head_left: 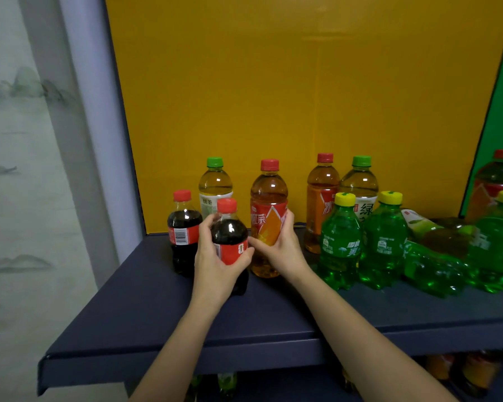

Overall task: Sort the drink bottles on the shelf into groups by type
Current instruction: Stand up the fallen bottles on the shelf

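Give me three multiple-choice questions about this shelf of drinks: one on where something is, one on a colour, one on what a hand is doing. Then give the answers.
1. Where does the other cola bottle stand relative to the cola bottle in the left hand?
A. To its left
B. To its right
C. Lying in front of it

2. What colour are the caps of the upright green soda bottles?
A. Red
B. Yellow
C. Blue

3. What is the right hand doing?
A. Hanging idle
B. Gripping the red-label tea bottle
C. Unscrewing a cap

Answers:
1 A: it stands just left of the held one.
2 B: a yellow cap tops each upright one.
3 B: its fingers wrap round the label.
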The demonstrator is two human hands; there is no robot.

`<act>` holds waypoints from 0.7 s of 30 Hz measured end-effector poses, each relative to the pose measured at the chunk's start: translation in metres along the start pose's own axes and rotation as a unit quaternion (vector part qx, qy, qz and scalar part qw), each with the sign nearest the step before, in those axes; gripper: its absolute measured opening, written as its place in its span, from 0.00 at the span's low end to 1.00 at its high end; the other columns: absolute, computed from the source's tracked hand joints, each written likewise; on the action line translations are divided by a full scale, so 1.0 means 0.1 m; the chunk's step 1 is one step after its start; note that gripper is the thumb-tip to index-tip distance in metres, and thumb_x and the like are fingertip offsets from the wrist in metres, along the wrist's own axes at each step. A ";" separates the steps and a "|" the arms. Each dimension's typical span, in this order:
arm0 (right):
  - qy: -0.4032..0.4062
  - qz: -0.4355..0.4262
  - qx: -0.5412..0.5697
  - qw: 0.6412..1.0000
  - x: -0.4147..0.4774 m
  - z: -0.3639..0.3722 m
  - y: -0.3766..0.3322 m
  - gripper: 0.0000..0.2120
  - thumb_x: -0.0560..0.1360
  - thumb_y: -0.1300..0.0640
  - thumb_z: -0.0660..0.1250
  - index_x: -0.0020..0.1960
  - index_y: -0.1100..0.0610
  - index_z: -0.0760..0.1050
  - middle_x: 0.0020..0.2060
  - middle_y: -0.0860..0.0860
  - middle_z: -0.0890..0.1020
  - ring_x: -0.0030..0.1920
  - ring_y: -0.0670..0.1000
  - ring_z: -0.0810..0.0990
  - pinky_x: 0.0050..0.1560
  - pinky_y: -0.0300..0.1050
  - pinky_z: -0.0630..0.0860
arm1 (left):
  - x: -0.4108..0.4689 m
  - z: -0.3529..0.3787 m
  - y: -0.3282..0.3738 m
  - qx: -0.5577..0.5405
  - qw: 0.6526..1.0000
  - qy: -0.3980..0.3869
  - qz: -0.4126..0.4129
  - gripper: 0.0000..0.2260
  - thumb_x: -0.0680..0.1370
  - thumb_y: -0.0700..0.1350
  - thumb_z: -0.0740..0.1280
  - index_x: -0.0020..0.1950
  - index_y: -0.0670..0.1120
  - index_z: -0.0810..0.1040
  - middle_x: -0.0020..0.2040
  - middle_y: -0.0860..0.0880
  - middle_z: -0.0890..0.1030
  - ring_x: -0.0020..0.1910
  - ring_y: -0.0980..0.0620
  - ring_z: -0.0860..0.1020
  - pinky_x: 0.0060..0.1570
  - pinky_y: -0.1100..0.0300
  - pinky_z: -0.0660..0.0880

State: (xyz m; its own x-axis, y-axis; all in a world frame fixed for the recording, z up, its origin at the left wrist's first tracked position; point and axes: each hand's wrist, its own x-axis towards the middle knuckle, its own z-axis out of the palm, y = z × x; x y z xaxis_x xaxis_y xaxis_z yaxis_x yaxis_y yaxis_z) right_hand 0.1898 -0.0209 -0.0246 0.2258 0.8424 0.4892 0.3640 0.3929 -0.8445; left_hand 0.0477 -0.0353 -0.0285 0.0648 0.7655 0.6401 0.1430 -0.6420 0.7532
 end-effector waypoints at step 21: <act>-0.055 0.033 -0.123 0.990 -1.17 -1.67 -0.53 0.10 0.78 0.62 0.61 0.53 0.48 0.76 0.51 0.45 0.81 0.52 0.41 0.79 0.56 0.37 0.74 | -0.68 0.75 0.79 -0.049 0.990 -0.103 0.080 0.05 0.74 0.41 0.69 0.42 0.51 0.75 0.40 0.54 0.77 0.36 0.55 0.75 0.32 0.70 0.70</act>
State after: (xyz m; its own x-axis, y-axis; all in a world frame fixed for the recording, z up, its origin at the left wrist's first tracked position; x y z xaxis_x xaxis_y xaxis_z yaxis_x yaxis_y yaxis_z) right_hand 0.2951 -0.2021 -0.0009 0.1624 0.9035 0.3965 0.5644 0.2446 -0.7885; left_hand 0.1287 -0.1346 -0.0236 0.2805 0.6393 0.7160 0.0183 -0.7494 0.6619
